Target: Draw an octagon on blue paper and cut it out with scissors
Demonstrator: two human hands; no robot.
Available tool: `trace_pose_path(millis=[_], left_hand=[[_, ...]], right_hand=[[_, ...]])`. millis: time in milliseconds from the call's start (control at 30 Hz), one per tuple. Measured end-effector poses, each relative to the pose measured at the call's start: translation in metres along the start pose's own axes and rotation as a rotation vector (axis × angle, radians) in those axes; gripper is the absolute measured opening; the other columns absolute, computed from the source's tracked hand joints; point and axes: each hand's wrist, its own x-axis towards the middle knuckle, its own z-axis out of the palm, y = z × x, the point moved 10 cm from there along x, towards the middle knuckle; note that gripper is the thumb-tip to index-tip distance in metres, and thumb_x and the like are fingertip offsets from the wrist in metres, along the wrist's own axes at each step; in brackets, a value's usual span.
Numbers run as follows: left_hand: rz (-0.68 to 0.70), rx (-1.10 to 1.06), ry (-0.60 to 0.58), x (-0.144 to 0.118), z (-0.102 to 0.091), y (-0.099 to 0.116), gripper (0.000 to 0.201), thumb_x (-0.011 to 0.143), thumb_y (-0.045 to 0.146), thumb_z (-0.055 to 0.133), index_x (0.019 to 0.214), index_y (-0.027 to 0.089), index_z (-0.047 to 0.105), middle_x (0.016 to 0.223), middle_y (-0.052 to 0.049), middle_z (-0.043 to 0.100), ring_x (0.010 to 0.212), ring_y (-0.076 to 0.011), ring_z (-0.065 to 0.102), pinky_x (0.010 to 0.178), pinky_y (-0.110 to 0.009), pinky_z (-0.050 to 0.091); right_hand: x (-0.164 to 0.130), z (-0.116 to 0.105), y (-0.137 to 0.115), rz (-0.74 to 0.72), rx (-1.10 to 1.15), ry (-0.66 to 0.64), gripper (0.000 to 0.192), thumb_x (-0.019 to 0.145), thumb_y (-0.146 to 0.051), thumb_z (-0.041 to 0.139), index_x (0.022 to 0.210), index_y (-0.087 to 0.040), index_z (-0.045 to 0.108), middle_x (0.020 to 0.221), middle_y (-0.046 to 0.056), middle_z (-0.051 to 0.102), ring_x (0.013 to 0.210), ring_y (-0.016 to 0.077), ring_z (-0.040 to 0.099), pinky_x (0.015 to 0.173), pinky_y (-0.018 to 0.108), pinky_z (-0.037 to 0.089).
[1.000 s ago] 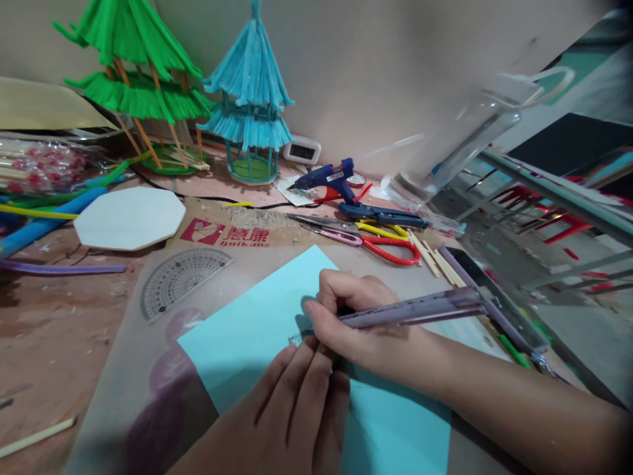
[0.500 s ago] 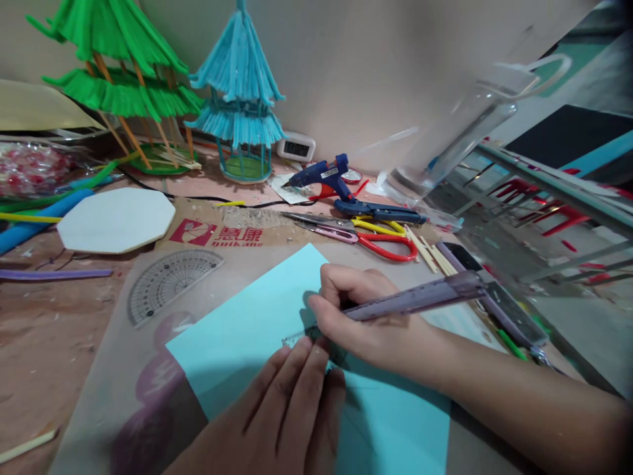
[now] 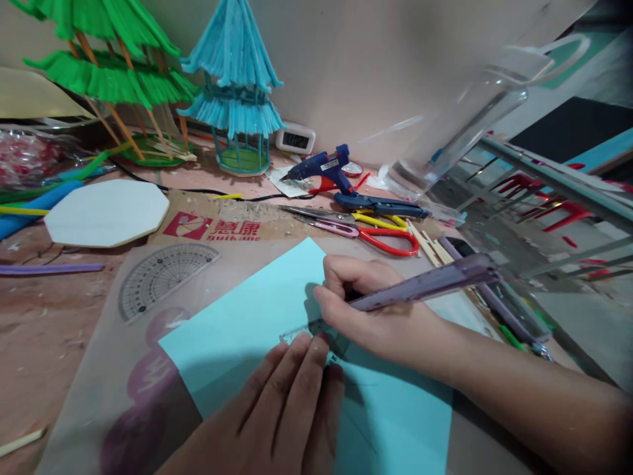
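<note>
A light blue paper sheet (image 3: 237,330) lies on a brown cardboard mat. My left hand (image 3: 281,409) lies flat on it with fingers together, its fingertips pressing a small clear ruler (image 3: 297,334). My right hand (image 3: 376,313) grips a long purple pen (image 3: 430,284) with the tip down at the ruler's far edge. The two hands nearly touch there. The pen's tip is hidden behind my fingers.
A clear protractor (image 3: 158,277) lies left of the sheet, with a white octagonal board (image 3: 106,212) beyond it. Red-handled scissors (image 3: 390,241), a blue glue gun (image 3: 331,168) and wooden sticks sit behind. Blue (image 3: 232,86) and green (image 3: 109,72) pagoda models stand at the wall, a clear jug (image 3: 469,119) at right.
My right hand with the pen has crept slightly to the right along the ruler. My left hand keeps pressing. The view has shifted a little, so the table things sit further left.
</note>
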Motion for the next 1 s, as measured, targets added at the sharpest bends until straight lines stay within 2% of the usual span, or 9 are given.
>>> trace_pose_path(millis=[100,233,433,700,1000], left_hand=[[-0.015,-0.019,0.032,0.0006,-0.0013,-0.0019,0.031,0.100,0.028,0.047,0.128,0.018,0.055,0.132,-0.005,0.066,0.130,-0.0220,0.051,0.119,-0.035,0.025],[0.006,-0.008,0.029,0.0012,-0.0004,-0.0005,0.032,0.099,0.028,0.046,0.129,0.017,0.054,0.131,-0.006,0.066,0.129,-0.0218,0.051,0.118,-0.035,0.026],[-0.017,-0.039,0.025,0.0023,-0.0006,-0.0017,0.031,0.101,0.027,0.043,0.129,0.017,0.053,0.131,-0.007,0.065,0.129,-0.0237,0.048,0.121,-0.037,0.020],[0.001,-0.005,0.011,0.0023,0.0004,-0.0007,0.037,0.100,0.034,0.046,0.132,0.016,0.053,0.135,-0.009,0.063,0.132,-0.0240,0.048,0.116,-0.035,0.028],[-0.015,-0.032,0.036,0.0030,-0.0016,-0.0013,0.035,0.102,0.032,0.044,0.130,0.014,0.053,0.133,-0.009,0.064,0.130,-0.0246,0.048,0.121,-0.038,0.020]], right_hand=[[-0.0004,-0.0011,0.0003,0.001,-0.002,0.008,0.030,0.082,-0.011,0.053,0.061,-0.021,0.033,0.053,-0.008,0.035,0.047,0.0060,0.033,0.044,0.020,0.026],[-0.0003,-0.0011,0.0006,0.005,-0.011,0.013,0.031,0.081,-0.012,0.053,0.061,-0.022,0.032,0.054,-0.008,0.034,0.048,0.0065,0.033,0.045,0.021,0.026],[0.0002,-0.0004,0.0016,0.013,0.007,0.006,0.031,0.080,-0.011,0.052,0.061,-0.022,0.032,0.055,-0.008,0.034,0.049,0.0071,0.033,0.045,0.022,0.026],[0.0015,-0.0057,0.0082,0.070,0.129,0.058,0.031,0.080,-0.013,0.054,0.060,-0.022,0.033,0.055,-0.008,0.033,0.051,0.0080,0.032,0.047,0.022,0.027],[-0.0004,-0.0017,0.0047,0.037,0.093,0.036,0.030,0.080,-0.011,0.053,0.061,-0.022,0.032,0.056,-0.008,0.032,0.052,0.0077,0.033,0.047,0.022,0.027]])
